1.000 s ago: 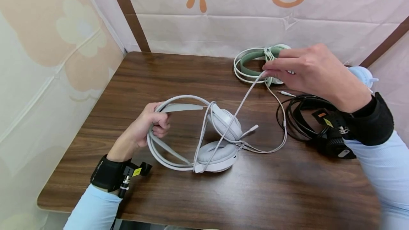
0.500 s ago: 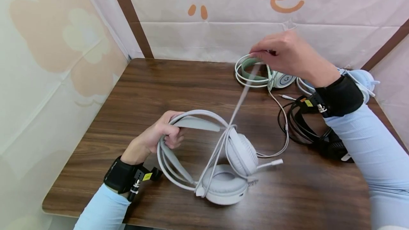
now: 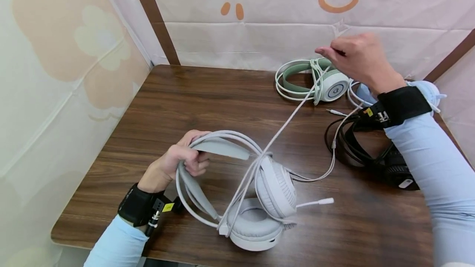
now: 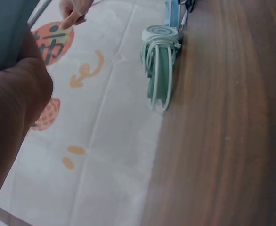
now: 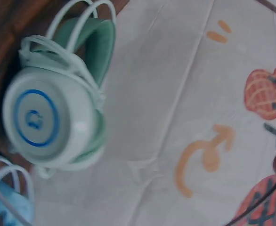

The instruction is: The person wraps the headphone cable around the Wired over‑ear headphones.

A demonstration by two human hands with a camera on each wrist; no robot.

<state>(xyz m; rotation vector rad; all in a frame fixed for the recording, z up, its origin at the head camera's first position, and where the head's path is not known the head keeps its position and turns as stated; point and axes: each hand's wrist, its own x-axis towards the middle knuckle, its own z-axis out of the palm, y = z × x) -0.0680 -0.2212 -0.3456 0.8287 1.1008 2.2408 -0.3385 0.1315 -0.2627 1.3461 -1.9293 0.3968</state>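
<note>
My left hand (image 3: 182, 158) grips the headband of a white-grey headset (image 3: 277, 188), with its thumb and fingers curled round the band. Its two ear cups point right and toward me, and a short microphone boom (image 3: 323, 201) sticks out to the right. Several turns of the white cable (image 3: 287, 120) cross the headset near the cups. From there the cable runs slanting up to my right hand (image 3: 358, 57), raised above the back of the table, which pinches it. In the left wrist view, the right hand (image 4: 76, 12) also appears with the cable at its fingers.
Behind, a green headset (image 3: 335, 86) with its cable wound round it lies at the table's back edge. A blue headset (image 3: 426, 90) and a black headset (image 3: 398, 168) lie to the right, partly under my right arm. A patterned curtain (image 3: 237, 42) hangs behind the table.
My right hand has risen, swung left and then back right, drawing the cable across the headset. With the left hand, the headset has shifted right and nearer to me.
</note>
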